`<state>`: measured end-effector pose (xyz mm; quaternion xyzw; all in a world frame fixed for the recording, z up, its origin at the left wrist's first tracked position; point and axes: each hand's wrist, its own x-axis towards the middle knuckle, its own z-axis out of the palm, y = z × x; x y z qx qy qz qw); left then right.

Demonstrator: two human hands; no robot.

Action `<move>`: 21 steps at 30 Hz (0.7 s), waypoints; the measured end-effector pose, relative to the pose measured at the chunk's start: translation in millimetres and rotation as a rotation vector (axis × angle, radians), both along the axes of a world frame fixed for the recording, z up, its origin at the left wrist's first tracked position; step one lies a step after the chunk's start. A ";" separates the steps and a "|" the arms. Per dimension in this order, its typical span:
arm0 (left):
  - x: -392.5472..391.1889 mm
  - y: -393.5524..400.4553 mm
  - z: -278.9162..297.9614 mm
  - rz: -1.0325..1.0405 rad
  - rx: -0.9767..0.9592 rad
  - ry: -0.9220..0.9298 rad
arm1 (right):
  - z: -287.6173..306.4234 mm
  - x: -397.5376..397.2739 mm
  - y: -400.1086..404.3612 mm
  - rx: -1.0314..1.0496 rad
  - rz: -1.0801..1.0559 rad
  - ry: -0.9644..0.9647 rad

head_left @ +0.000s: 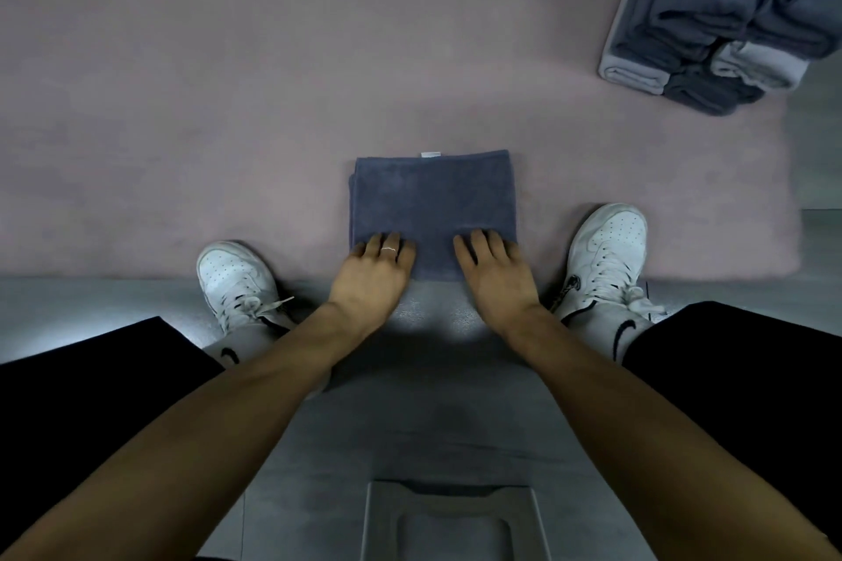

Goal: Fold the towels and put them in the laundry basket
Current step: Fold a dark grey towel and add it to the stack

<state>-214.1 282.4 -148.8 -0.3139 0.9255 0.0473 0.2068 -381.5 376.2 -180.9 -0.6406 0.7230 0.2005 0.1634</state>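
A folded blue towel (433,205) lies flat at the rug's (182,105) near edge, its long axis running away from the person, tag at the far end. Left hand (371,273) and right hand (494,273) press its near corners, fingers straight, gripping nothing. A towel stack (711,14) sits far right of the towel.

One view only, taken from a head-worn wide-angle camera. It is aimed forward and steeply down, almost straight at the floor. The frame edges are bowed by the lens. Both forearms are seen entering from the bottom corners, with the left hand (374,270) and right hand (493,272) near centre, at arm's reach. The pink rug (228,82) is spread across the upper half. No second view is given, so nothing is shared.
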 end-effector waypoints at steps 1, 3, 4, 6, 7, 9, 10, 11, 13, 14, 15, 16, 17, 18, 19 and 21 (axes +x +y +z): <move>1.7 0.3 3.3 -0.007 -0.001 0.014 | 2.7 -1.6 -0.5 -0.040 -0.004 -0.007; 10.8 1.9 9.3 -0.026 -0.008 -0.001 | 15.7 -4.6 -1.7 -0.100 0.016 -0.070; 16.8 3.6 11.7 -0.026 0.000 -0.024 | 24.0 -6.0 -1.6 -0.085 0.026 -0.132; 27.0 6.0 16.6 -0.011 0.062 -0.070 | 38.1 -8.5 -2.4 -0.026 -0.008 -0.204; 31.0 5.5 18.6 0.014 0.114 -0.071 | 43.4 -10.8 -2.8 0.015 -0.063 -0.228; 37.7 -1.3 22.2 0.135 0.261 0.006 | 53.4 -15.6 -6.2 0.097 -0.223 -0.318; 40.7 -7.7 23.5 0.238 0.343 0.085 | 55.8 -19.8 -8.2 0.102 -0.307 -0.366; 43.7 -15.0 22.9 0.366 0.415 0.182 | 56.6 -25.1 -10.3 0.064 -0.423 -0.432; 47.2 -29.7 20.2 0.663 0.532 0.437 | 57.4 -36.3 -14.0 -0.119 -0.729 -0.603; 47.2 -36.3 17.7 0.792 0.585 0.564 | 57.3 -40.4 -14.7 -0.227 -0.852 -0.667; 46.2 -41.2 15.5 0.889 0.630 0.663 | 56.4 -42.4 -15.6 -0.306 -0.921 -0.698; 43.5 -44.3 12.9 0.949 0.659 0.730 | 53.5 -43.5 -16.7 -0.349 -0.950 -0.710; 39.3 -45.9 10.6 0.967 0.663 0.766 | 49.8 -43.6 -18.6 -0.367 -0.955 -0.715; 34.8 -46.0 7.7 0.948 0.639 0.785 | 45.4 -43.3 -21.0 -0.379 -0.950 -0.706; 30.4 -45.3 4.4 0.921 0.593 0.784 | 41.4 -42.7 -23.5 -0.391 -0.936 -0.691; 23.7 -44.2 -2.0 0.906 0.487 0.749 | 33.5 -42.5 -28.7 -0.411 -0.889 -0.651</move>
